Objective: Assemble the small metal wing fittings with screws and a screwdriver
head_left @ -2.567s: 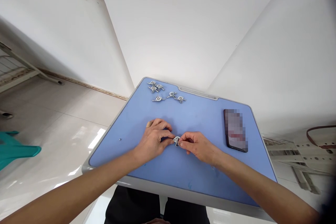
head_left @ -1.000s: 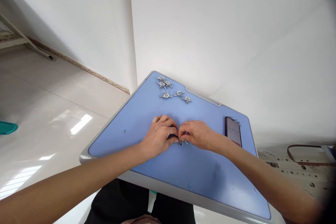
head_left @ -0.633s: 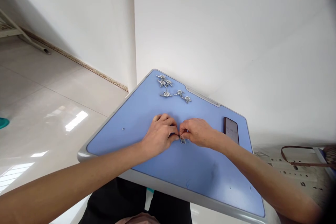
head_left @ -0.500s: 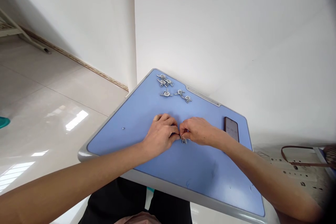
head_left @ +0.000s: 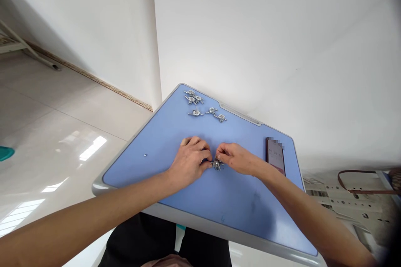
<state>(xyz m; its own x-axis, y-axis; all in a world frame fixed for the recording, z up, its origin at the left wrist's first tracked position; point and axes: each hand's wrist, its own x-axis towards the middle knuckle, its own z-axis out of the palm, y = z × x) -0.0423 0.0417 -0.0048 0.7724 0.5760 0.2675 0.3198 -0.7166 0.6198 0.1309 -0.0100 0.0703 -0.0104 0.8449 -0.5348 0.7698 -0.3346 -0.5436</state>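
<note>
Pinching fitting [head_left: 216,165] by its left end: left hand [head_left: 189,159], thumb and forefinger. Right hand [head_left: 239,159]: fingers bunched at upper edge, grip unclear. Fitting: body exposed between hands, on or just above table [head_left: 163,137].

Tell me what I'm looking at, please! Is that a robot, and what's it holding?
No robot here: these are a person's bare hands, seen by a camera worn on their head, looking forward and down. The left hand pinches a small metal part, with the right hand fingertips close against it. On the blue tabletop, six similar metal pieces lie toward the far side, a tiny bit sits on the left, and a phone on the right.
</note>
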